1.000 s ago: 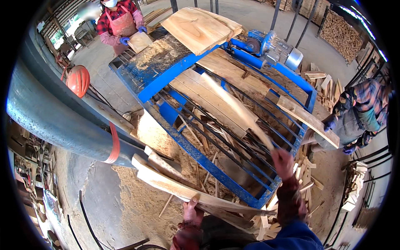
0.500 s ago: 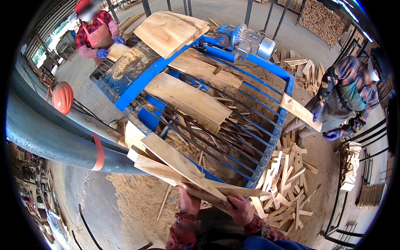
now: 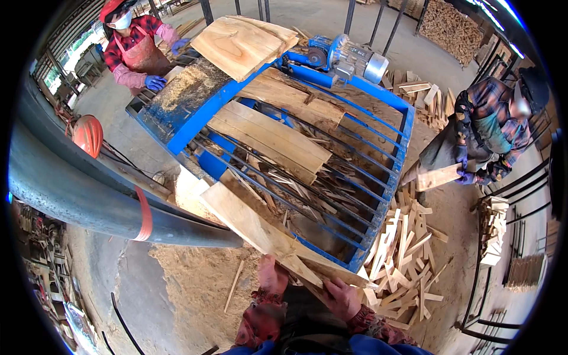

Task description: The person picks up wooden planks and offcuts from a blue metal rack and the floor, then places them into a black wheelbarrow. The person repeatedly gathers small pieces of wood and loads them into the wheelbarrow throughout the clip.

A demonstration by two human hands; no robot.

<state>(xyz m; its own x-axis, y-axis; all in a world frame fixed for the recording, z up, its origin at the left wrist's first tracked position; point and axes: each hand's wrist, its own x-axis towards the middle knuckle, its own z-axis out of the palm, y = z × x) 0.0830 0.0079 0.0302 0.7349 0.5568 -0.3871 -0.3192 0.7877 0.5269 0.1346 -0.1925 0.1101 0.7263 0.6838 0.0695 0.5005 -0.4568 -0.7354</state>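
Bottom centre, both hands grip a long pale wood slab: left hand under its near end, right hand clamped on the edge. Slab lies angled w/ far end on the blue steel rack, offcut pile just right.

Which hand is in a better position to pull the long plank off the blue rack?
Probably the left hand: it grips the long plank on its body, while the right hand holds the near end.
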